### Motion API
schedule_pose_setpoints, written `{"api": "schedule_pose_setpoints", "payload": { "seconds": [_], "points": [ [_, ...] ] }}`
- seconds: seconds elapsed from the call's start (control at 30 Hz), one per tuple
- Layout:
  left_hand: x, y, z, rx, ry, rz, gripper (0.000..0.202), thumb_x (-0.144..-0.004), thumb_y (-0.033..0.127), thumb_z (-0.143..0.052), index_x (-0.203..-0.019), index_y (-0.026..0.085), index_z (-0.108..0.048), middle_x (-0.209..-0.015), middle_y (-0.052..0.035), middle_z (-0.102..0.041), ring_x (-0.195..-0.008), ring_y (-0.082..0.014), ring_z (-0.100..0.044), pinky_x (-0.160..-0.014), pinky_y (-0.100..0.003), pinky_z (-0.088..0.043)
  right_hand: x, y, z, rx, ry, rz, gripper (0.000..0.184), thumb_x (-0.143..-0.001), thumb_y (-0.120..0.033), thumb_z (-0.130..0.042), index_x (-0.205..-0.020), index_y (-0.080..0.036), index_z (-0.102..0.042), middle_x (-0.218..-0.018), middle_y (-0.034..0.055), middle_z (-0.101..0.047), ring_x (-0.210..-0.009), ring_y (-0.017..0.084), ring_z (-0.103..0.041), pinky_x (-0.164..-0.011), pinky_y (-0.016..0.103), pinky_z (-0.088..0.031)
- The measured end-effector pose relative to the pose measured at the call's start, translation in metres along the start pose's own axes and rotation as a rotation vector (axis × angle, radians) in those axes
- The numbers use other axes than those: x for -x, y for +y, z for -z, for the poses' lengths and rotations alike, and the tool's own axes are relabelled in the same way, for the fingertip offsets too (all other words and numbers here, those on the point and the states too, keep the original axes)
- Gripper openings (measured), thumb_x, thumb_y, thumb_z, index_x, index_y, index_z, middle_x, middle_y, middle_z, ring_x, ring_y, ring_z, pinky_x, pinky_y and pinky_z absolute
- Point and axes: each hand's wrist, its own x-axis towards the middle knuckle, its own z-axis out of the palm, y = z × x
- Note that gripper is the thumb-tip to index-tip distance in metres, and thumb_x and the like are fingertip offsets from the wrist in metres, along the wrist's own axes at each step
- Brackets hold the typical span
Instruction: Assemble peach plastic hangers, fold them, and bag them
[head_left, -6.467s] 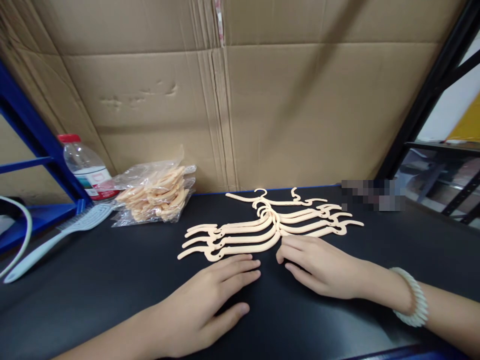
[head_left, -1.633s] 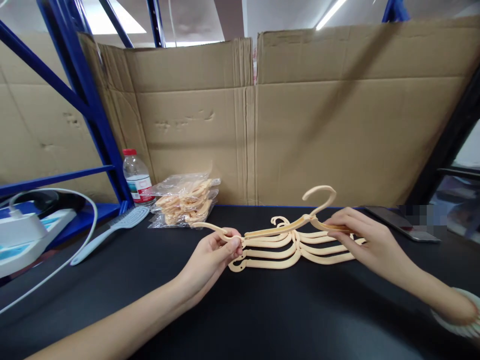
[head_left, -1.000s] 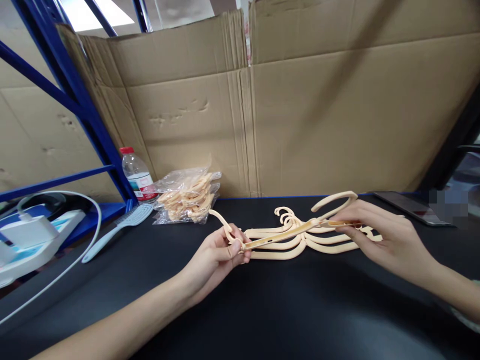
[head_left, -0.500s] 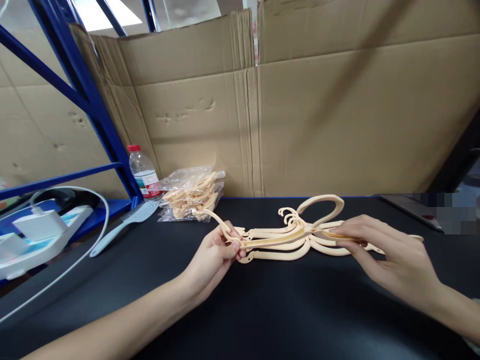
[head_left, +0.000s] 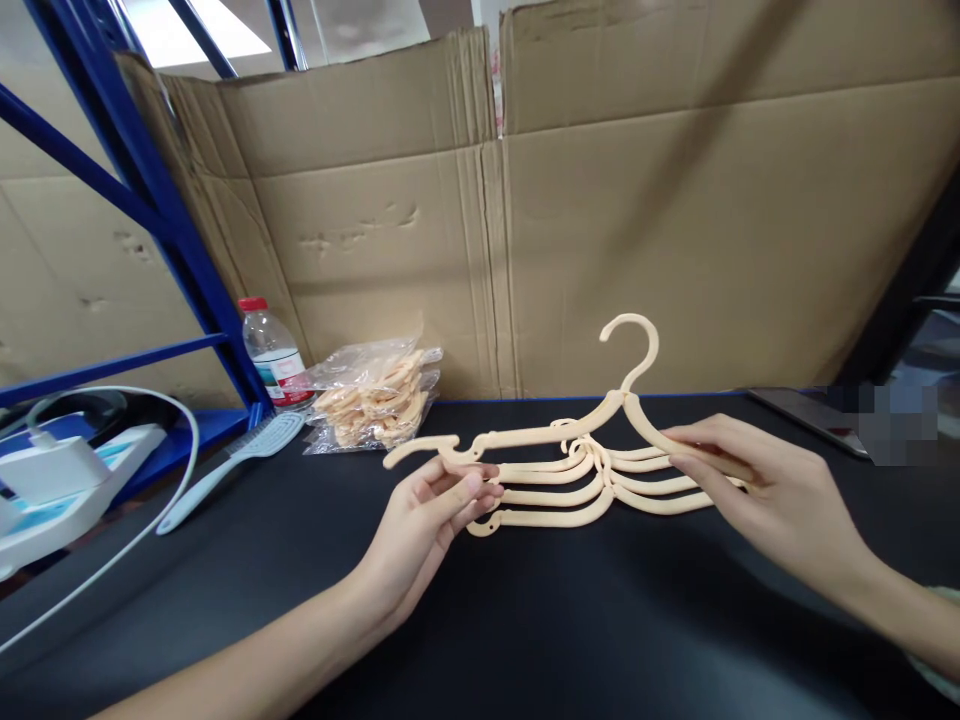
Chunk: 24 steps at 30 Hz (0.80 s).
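Observation:
My right hand (head_left: 780, 490) grips the right arm of a cream plastic folding hanger (head_left: 555, 435) between thumb and fingers. The hanger's hook points up, and its left end part is extended to the left. Just below that left end is my left hand (head_left: 427, 520), its fingers loosely bent and slightly apart. It is close to the hanger; whether it touches it I cannot tell. Several similar hangers (head_left: 559, 517) lie behind and below the held one, side by side on the black table, their left ends partly covered by my left fingers.
Bagged cream hangers (head_left: 375, 400) are stacked at the back left, beside a red-capped bottle (head_left: 274, 355). A pale blue hairbrush (head_left: 232, 470) and a white power strip (head_left: 82, 490) with a cable lie left. Cardboard (head_left: 375, 240) stands behind. A flat dark device (head_left: 810, 420) lies back right.
The held hanger has turned so that its hook stands upright and its flat side faces me. My left fingers have come off its left arm and are now below it.

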Motion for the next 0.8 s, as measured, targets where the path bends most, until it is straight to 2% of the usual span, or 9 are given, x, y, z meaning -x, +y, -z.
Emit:
{"api": "schedule_pose_setpoints", "payload": {
  "seconds": [0.07,0.13,0.2,0.3,0.37,0.47,0.63,0.73,0.8],
  "points": [
    [0.006,-0.001,-0.002,-0.188,-0.073,-0.052,0.015,-0.071,0.027,-0.076,-0.067,0.015,-0.067,-0.087,-0.0092,-0.07,-0.073,-0.0183,-0.064,-0.069,-0.029,-0.052,-0.004,0.005,0.003,-0.031,-0.024,-0.043,0.016,-0.088,-0.037,-0.055,-0.094,-0.024,-0.063,-0.084,0.0039,-0.065,-0.075,0.02,-0.064,-0.065,0.031,-0.053],
    [0.017,-0.005,-0.006,-0.433,-0.191,-0.216,0.01,-0.074,0.024,-0.072,-0.066,0.017,-0.07,-0.076,-0.0099,-0.069,-0.069,-0.0209,-0.062,-0.068,-0.032,-0.05,-0.008,0.01,0.007,-0.027,-0.084,-0.068,0.017,-0.088,-0.038,-0.055,-0.092,-0.024,-0.063,-0.083,0.0036,-0.066,-0.074,0.019,-0.063,-0.064,0.029,-0.052],
    [0.028,-0.009,-0.01,-0.591,-0.31,-0.413,0.008,-0.075,0.018,-0.069,-0.073,0.021,-0.076,-0.075,-0.0119,-0.07,-0.075,-0.026,-0.061,-0.077,-0.038,-0.047,-0.012,0.012,0.01,-0.009,-0.181,-0.06,0.017,-0.088,-0.037,-0.054,-0.089,-0.023,-0.063,-0.082,0.0032,-0.066,-0.072,0.019,-0.063,-0.061,0.028,-0.051],
    [0.039,-0.014,-0.014,-0.74,-0.395,-0.564,0.025,-0.078,0.013,-0.06,-0.092,0.025,-0.077,-0.097,-0.0126,-0.073,-0.1,-0.0321,-0.059,-0.096,-0.045,-0.04,-0.014,0.011,0.015,0.019,-0.332,-0.021,0.011,-0.085,-0.031,-0.055,-0.084,-0.022,-0.062,-0.08,0.0028,-0.067,-0.071,0.018,-0.063,-0.061,0.029,-0.05],
    [0.038,-0.013,-0.013,-0.859,-0.457,-0.557,0.036,-0.079,0.015,-0.059,-0.11,0.027,-0.071,-0.118,-0.0091,-0.067,-0.117,-0.0336,-0.051,-0.106,-0.048,-0.031,-0.014,0.008,0.017,0.049,-0.421,-0.001,0.007,-0.082,-0.025,-0.055,-0.081,-0.023,-0.062,-0.079,0.0017,-0.067,-0.069,0.018,-0.062,-0.061,0.029,-0.049],
    [0.032,-0.009,-0.012,-0.988,-0.561,-0.507,0.055,-0.075,0.023,-0.067,-0.129,0.032,-0.057,-0.133,-0.004,-0.057,-0.125,-0.0341,-0.047,-0.111,-0.05,-0.025,-0.011,0.006,0.02,0.081,-0.55,0.011,0.007,-0.077,-0.018,-0.057,-0.077,-0.023,-0.062,-0.076,-0.0001,-0.067,-0.067,0.017,-0.062,-0.06,0.028,-0.048],
    [0.029,0.003,-0.017,-1.154,-0.612,-0.48,0.06,-0.076,0.03,-0.07,-0.131,0.039,-0.05,-0.133,-0.0004,-0.056,-0.125,-0.0338,-0.049,-0.109,-0.048,-0.031,-0.008,0.01,0.021,0.103,-0.723,0.002,0.015,-0.069,-0.008,-0.057,-0.071,-0.022,-0.063,-0.075,0.0002,-0.066,-0.069,0.016,-0.06,-0.062,0.026,-0.046],
    [0.03,0.004,-0.016,-1.278,-0.637,-0.507,0.059,-0.08,0.034,-0.066,-0.135,0.039,-0.044,-0.136,0.0005,-0.052,-0.126,-0.0334,-0.048,-0.11,-0.047,-0.03,-0.008,0.012,0.022,0.165,-0.734,0.042,0.019,-0.067,-0.002,-0.054,-0.069,-0.02,-0.061,-0.076,0.0012,-0.062,-0.074,0.017,-0.058,-0.068,0.027,-0.045],
    [0.028,-0.001,-0.011,-1.35,-0.63,-0.56,0.061,-0.081,0.037,-0.063,-0.137,0.039,-0.039,-0.139,0.0009,-0.048,-0.127,-0.0337,-0.047,-0.109,-0.046,-0.031,-0.008,0.009,0.023,0.189,-0.716,0.042,0.019,-0.069,-0.003,-0.055,-0.077,-0.019,-0.061,-0.085,0.0036,-0.061,-0.082,0.019,-0.057,-0.073,0.029,-0.046]
  ]
}}
